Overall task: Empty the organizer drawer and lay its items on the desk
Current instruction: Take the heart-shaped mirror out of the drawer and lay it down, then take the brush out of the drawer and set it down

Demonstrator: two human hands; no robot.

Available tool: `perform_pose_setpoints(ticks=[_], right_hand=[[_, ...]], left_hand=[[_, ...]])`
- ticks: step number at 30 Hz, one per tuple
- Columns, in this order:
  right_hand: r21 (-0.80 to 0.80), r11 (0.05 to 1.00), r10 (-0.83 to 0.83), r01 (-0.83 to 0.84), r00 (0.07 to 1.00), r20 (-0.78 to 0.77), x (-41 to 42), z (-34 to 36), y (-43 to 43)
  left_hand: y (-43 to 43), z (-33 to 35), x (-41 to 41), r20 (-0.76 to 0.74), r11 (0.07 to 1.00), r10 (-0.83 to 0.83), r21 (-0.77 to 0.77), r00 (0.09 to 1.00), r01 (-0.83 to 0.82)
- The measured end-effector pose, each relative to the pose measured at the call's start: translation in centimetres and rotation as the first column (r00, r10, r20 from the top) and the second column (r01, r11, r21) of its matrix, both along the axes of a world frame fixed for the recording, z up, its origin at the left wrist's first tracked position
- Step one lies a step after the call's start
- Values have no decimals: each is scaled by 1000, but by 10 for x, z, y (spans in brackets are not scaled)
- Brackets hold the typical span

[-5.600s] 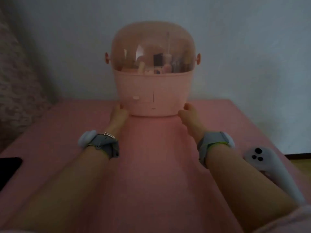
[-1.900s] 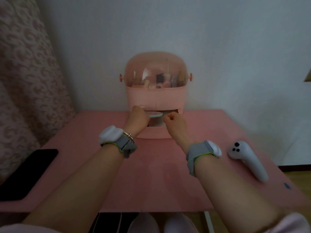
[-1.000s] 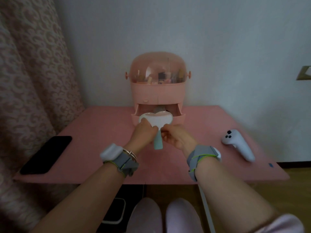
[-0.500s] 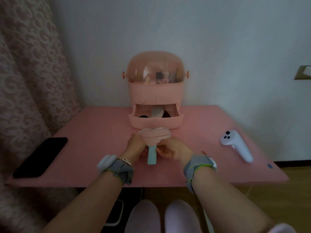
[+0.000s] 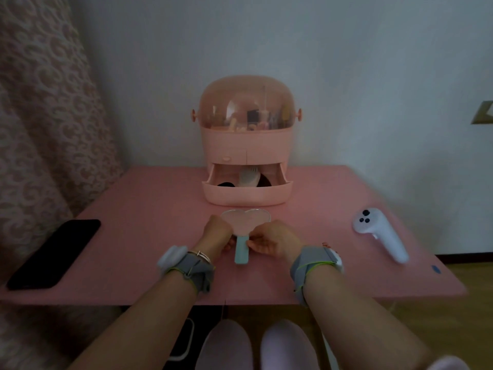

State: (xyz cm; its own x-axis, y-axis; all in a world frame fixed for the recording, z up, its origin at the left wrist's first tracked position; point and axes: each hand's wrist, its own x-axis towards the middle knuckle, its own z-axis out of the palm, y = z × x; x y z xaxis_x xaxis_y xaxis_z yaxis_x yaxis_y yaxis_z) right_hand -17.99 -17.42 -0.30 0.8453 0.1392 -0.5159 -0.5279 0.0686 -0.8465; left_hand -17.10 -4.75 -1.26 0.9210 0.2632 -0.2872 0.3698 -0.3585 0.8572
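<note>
Pink covers the whole counter (image 5: pixel 149 198), and a patterned curtain (image 5: pixel 45 108) hangs along its left side. A black phone (image 5: pixel 54 253) lies flat near the counter's left front corner, well apart from everything else. Toward the middle, the left hand (image 5: pixel 217 233) curls against the left side of a heart-shaped mirror (image 5: pixel 245 218), its fingertips at the top of the teal handle; a grey band (image 5: pixel 190 268) wraps the wrist. The mirror lies on the counter just in front of the organizer (image 5: pixel 245 145), handle pointing toward the person. The right hand (image 5: pixel 270 241) pinches the same handle from the right side, with a grey band (image 5: pixel 314 264) on its wrist too. Behind the mirror, at the wall, the organizer stands with its tinted dome closed over small items too dim to name. Its bottom drawer (image 5: pixel 246 192) is pulled open; inside show a pale comb-like piece (image 5: pixel 248 178) and 2 dark items I cannot identify. Nothing lies between the drawer front and the mirror. Right of the hands, a white controller (image 5: pixel 378 236) with 3 dark buttons lies on the counter, grip angled toward the front right. A small blue dot (image 5: pixel 435 268) sits near the right edge. No writing is readable.
</note>
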Motion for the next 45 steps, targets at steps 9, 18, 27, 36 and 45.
perform_pose_setpoints(ticks=[9, 18, 27, 36, 45], right_hand=[[-139, 986, 95, -88, 995, 43, 4, 0, -5], [-231, 963, 136, -140, 990, -33, 13, 2, 0], [-416, 901, 132, -119, 991, 2, 27, -2, 2], [-468, 829, 73, 306, 770, 634, 71, 33, -7], [-534, 788, 103, 307, 789, 606, 141, 44, -5]], left_hand=[[-3, -3, 8, 43, 987, -99, 130, 994, 93], [4, -6, 17, 25, 967, -148, 215, 989, 140], [7, -8, 19, 72, 960, -129, 257, 989, 107], [-2, 29, 43, 500, 971, -6, 208, 866, -114], [-4, 50, 97, 473, 964, -82, 261, 877, -51]])
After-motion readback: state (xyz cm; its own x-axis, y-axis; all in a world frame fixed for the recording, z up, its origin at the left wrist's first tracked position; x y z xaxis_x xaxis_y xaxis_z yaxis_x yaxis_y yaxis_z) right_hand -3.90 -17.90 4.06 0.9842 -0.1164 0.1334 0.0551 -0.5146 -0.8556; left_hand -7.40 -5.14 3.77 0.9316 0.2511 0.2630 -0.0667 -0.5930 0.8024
